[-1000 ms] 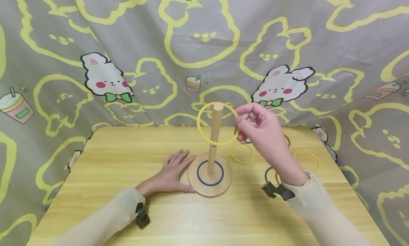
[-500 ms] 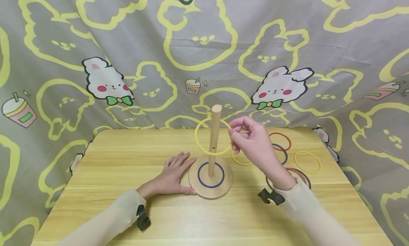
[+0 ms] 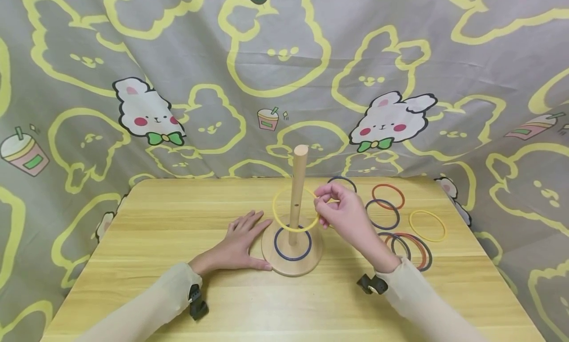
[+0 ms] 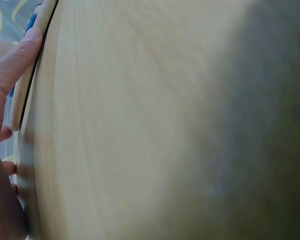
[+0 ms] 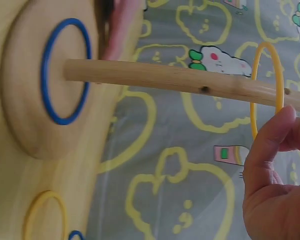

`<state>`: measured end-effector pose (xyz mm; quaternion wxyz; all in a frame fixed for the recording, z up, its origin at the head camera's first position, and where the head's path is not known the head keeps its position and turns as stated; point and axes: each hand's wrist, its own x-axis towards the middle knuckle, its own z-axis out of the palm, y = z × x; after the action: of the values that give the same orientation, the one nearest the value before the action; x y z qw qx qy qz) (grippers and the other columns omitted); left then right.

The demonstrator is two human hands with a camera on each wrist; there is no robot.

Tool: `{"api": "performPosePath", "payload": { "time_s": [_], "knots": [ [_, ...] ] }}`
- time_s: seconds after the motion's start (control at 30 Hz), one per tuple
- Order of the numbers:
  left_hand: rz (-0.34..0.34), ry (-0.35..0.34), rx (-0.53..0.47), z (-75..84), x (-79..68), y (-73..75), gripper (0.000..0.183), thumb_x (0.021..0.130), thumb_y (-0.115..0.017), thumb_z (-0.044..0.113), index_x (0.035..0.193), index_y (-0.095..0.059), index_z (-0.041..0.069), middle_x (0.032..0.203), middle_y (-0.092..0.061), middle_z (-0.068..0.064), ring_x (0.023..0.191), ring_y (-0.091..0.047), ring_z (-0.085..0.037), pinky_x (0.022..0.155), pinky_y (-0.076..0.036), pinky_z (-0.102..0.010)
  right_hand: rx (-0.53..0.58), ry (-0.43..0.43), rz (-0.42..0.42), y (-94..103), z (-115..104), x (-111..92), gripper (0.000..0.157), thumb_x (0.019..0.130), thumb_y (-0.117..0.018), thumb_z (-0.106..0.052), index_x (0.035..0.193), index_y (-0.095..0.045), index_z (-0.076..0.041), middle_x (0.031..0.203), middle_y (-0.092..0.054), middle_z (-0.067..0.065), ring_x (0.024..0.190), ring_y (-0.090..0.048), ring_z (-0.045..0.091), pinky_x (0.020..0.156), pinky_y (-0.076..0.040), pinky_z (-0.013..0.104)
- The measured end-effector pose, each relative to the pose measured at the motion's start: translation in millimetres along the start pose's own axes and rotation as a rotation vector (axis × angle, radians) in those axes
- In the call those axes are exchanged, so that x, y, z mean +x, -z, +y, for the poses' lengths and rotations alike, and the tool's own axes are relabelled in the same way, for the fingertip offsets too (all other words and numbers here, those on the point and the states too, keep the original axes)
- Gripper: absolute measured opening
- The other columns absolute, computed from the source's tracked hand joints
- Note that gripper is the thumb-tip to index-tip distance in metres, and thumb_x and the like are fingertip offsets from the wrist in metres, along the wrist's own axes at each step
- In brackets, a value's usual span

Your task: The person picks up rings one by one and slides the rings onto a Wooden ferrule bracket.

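A wooden peg [image 3: 300, 176] stands upright on a round wooden base [image 3: 313, 258]. One dark blue ring [image 3: 293, 259] lies flat on that base, around the foot of the peg. My right hand [image 3: 348, 213] pinches a thin yellow ring [image 5: 279, 75] by its near side. In the right wrist view this ring encircles the upper part of the peg, well above the base. My left hand [image 3: 235, 243] has its fingers spread, with thumb and fingertips against the left edge of the base. The left wrist view shows the thumb [image 4: 20, 57] on the base's rim.
Right of the peg lie several loose rings: an orange-red ring [image 3: 388, 185], a dark blue ring [image 3: 382, 228], a yellow ring [image 3: 427, 211], and an overlapping cluster nearer me. Another blue ring [image 3: 342, 177] is at the table's back edge. A printed curtain [image 3: 200, 51] hangs behind.
My right hand has lowered the yellow ring along the peg from near its top. The left hand stays at the base. More of the loose rings now show beside the right arm.
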<state>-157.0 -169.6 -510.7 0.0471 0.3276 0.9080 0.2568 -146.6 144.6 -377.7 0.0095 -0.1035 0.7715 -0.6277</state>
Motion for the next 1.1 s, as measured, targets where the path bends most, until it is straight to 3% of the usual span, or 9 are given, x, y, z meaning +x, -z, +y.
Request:
{"api": "performPosePath", "payload": {
  "time_s": [0.33, 0.57, 1.1],
  "knots": [
    [0.038, -0.025, -0.037, -3.9, -0.6, -3.7, 0.118, 0.081, -0.084, 0.074, 0.170, -0.039, 0.011, 0.175, -0.024, -0.027, 0.161, -0.013, -0.052, 0.118, -0.013, -0.076, -0.057, -0.069, -0.038, -4.0, 32, -2, 0.018, 0.099, -0.066, 0.001, 0.116, -0.066, 0.003, 0.094, -0.065, 0.011, 0.061, -0.066, 0.021, 0.056, -0.058, 0.028],
    [0.004, 0.003, -0.010, 2.0, -0.2, 0.8, 0.117, 0.081, -0.088, 0.068, 0.170, -0.039, 0.010, 0.175, -0.024, -0.027, 0.162, -0.014, -0.051, 0.120, -0.014, -0.075, -0.093, -0.098, -0.106, -10.3, 57, -3, 0.016, 0.101, -0.062, 0.004, 0.116, -0.066, 0.004, 0.093, -0.064, 0.012, 0.061, -0.067, 0.021, 0.056, -0.058, 0.028],
    [0.009, 0.002, -0.013, 2.4, -0.4, 0.9, 0.117, 0.080, -0.088, 0.068, 0.170, -0.039, 0.011, 0.175, -0.023, -0.026, 0.162, -0.013, -0.050, 0.120, -0.014, -0.074, -0.180, -0.094, -0.204, -20.4, 82, -7, 0.012, 0.103, -0.062, 0.004, 0.115, -0.064, 0.007, 0.087, -0.062, 0.008, 0.060, -0.065, 0.017, 0.055, -0.060, 0.035]
  ]
}}
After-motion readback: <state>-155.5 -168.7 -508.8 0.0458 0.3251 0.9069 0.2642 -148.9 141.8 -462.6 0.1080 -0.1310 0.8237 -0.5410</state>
